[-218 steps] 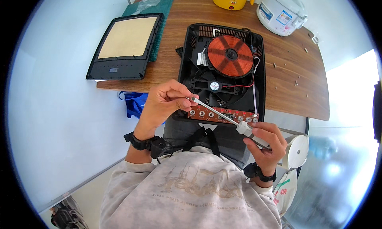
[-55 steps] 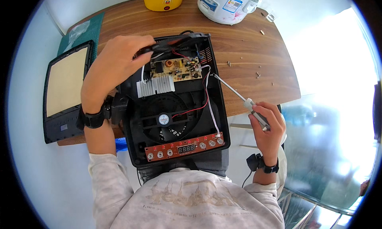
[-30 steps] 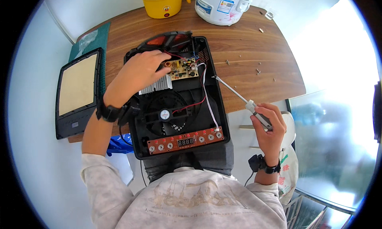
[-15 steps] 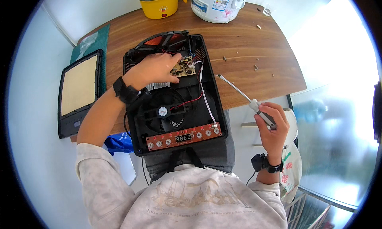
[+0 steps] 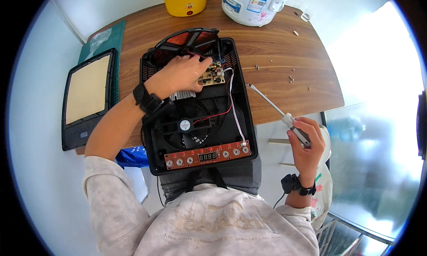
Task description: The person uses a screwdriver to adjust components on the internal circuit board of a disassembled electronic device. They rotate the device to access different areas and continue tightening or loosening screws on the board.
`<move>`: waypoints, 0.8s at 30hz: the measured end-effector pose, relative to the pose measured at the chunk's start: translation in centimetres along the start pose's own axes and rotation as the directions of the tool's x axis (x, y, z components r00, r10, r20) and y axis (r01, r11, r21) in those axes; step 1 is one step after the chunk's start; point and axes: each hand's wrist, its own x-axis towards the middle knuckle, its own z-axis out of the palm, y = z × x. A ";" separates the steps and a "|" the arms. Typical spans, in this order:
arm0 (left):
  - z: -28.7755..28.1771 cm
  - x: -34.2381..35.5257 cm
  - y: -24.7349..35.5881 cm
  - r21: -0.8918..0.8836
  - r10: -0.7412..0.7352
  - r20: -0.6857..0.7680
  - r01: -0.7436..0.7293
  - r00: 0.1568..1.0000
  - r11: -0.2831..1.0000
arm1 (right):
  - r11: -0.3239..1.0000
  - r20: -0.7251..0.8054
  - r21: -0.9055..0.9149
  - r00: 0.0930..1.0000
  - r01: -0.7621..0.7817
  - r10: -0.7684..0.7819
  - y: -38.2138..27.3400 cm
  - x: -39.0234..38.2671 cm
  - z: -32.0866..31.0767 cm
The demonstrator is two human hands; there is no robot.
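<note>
An opened induction cooker [image 5: 242,118] rests partly on the table edge and partly over my lap. Inside are a black fan [image 5: 185,126], a silver heat sink [image 5: 183,95], a tan circuit board [image 5: 214,74] and a brown control panel board [image 5: 207,155]. My left hand [image 5: 180,74] reaches in and grips the left part of the tan board, thumb toward me. Its other fingers are partly hidden below the copper coil disc [image 5: 180,42], which stands tilted at the back. In my right hand [image 5: 309,140] is a screwdriver [image 5: 289,119], its tip pointing up-left beside the housing.
At left the cooker's top cover [image 5: 89,91] lies on a green cutting mat [image 5: 116,38]. Several small screws [image 5: 292,79] are scattered on the table [image 5: 275,47] at right. A yellow pot [image 5: 184,2] and a white rice cooker [image 5: 251,7] stand at the back.
The coil disc tilts up higher at the back of the housing. My left hand has shifted slightly right within the view. The right hand still holds the screwdriver, barely moved.
</note>
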 end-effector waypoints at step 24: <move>0.4 0.4 0.6 -0.162 0.025 0.012 -0.023 1.000 0.987 | 1.000 0.032 -0.027 0.999 -0.002 0.003 0.1 0.2 0.6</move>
